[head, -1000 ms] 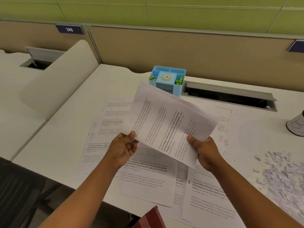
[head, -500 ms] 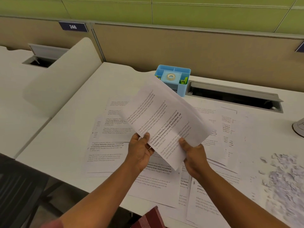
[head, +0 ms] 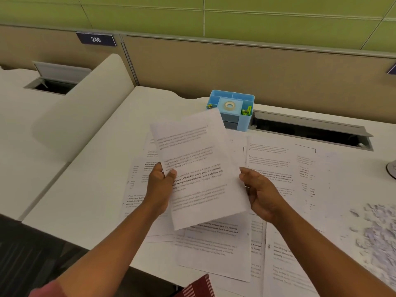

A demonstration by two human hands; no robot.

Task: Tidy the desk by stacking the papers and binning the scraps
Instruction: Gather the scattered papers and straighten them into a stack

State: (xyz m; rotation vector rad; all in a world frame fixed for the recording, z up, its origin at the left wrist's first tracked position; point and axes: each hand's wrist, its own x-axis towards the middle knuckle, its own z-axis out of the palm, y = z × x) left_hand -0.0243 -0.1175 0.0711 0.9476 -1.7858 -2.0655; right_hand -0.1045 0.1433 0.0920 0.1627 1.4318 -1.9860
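A small stack of printed papers [head: 199, 168] is held upright-ish above the white desk [head: 90, 189], text facing me. My left hand [head: 159, 187] pinches its left edge with the thumb on top. My right hand [head: 260, 192] holds the right edge, fingers curled behind the sheets. Several more printed sheets [head: 276, 168] lie spread and overlapping on the desk beneath. A heap of torn paper scraps [head: 377, 228] lies at the right edge of the desk.
A blue desk organiser [head: 233, 108] with a tape roll stands at the back, next to an open cable slot [head: 310, 131]. A curved white divider [head: 85, 108] borders the left. A beige partition rises behind. The desk's front edge is near me.
The held stack has turned from a slanted landscape position to nearly portrait. Both hands shifted along its edges and came slightly apart.
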